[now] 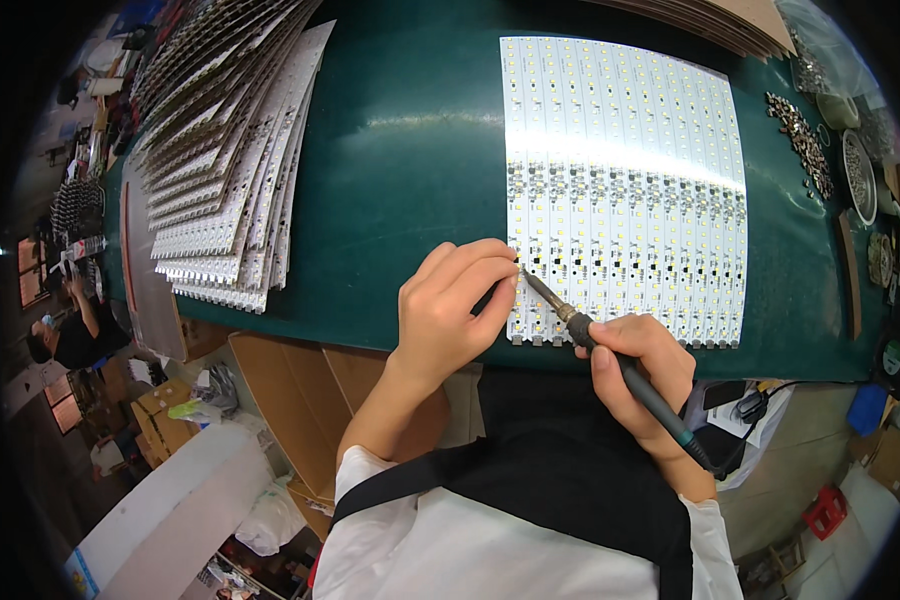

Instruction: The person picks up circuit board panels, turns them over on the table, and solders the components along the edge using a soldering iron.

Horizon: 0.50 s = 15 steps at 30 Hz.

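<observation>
A white LED circuit board panel (625, 130) lies flat on the green table, marked off in long strips with rows of small yellow LEDs and black chips. My right hand (642, 375) is closed round a soldering iron (638, 388) with a dark grip. The iron's tip points up and left, down at the panel's left edge. Right beside that tip, the fingers of my left hand (460, 300) are pinched together at the same edge. Whatever they hold, if anything, is too small to make out.
A tall leaning stack of similar panels (240, 170) stands at the left. Small metal parts (802, 145) lie heaped at the far right, near a round metal dish (858, 175). Brown sheets (720, 20) are piled at the back. A co-worker (75, 310) is off to the left.
</observation>
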Motion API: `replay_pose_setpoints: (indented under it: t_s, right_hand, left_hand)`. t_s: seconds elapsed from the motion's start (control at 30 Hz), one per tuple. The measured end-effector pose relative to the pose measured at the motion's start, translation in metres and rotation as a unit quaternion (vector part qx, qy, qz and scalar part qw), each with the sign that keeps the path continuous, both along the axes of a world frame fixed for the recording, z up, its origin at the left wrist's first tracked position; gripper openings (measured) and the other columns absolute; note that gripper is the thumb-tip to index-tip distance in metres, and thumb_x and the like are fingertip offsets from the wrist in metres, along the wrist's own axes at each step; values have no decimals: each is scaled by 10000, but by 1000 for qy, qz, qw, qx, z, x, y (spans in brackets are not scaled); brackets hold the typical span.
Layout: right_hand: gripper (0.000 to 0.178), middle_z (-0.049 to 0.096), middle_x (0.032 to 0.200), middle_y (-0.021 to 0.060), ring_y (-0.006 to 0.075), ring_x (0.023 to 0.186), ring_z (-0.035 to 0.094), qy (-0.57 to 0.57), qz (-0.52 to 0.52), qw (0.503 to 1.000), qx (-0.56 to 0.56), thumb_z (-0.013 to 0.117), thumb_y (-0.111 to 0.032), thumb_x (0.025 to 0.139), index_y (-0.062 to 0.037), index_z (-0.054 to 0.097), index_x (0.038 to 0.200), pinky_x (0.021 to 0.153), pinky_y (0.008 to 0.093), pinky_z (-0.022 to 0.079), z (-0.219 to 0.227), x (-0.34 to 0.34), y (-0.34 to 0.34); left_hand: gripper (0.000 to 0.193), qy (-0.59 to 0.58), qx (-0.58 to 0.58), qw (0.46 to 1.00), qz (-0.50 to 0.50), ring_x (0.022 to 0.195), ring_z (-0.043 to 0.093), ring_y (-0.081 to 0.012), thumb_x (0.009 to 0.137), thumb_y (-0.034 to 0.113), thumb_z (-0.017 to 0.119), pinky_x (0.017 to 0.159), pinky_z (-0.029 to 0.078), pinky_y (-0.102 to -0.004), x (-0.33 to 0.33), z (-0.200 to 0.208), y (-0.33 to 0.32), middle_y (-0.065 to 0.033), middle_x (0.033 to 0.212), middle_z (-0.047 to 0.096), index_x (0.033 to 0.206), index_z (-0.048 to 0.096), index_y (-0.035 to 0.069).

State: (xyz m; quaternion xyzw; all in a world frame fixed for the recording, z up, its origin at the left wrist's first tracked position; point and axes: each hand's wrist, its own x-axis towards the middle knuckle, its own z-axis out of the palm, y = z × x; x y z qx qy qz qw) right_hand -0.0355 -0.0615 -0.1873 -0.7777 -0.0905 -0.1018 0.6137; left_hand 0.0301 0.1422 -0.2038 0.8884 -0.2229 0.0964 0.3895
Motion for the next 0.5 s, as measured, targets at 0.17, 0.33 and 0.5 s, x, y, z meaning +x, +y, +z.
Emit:
replay_pose_setpoints:
  t_s: [0.17, 0.33, 0.5]
  right_hand:
    - [172, 652, 739, 128, 197, 633, 655, -6, -28, 1000, 9, 674, 67, 790, 56, 654, 961, 587, 271, 512, 1, -3, -6]
    - [162, 647, 735, 130, 189, 629, 649, -4, -32, 999, 5, 663, 62, 799, 57, 654, 960, 579, 269, 504, 2, -6, -13]
    - [169, 645, 732, 126, 186, 613, 639, 1, -29, 1000, -1, 665, 67, 793, 55, 653, 961, 567, 269, 493, 0, -4, -11]
  left_hand:
    - [130, 82, -52, 995, 13, 651, 546, -83, 790, -70, 661, 556, 440, -212, -3, 10, 1, -70, 974, 692, 882, 681, 20]
    - [114, 103, -78, 991, 28, 805, 658, -247, 803, -41, 659, 708, 537, -335, -5, 12, -7, -98, 930, 653, 903, 629, 7]
    - [132, 57, -51, 997, -31, 808, 649, -264, 793, -43, 663, 692, 531, -339, 1, 3, -11, -98, 912, 643, 901, 603, 5]
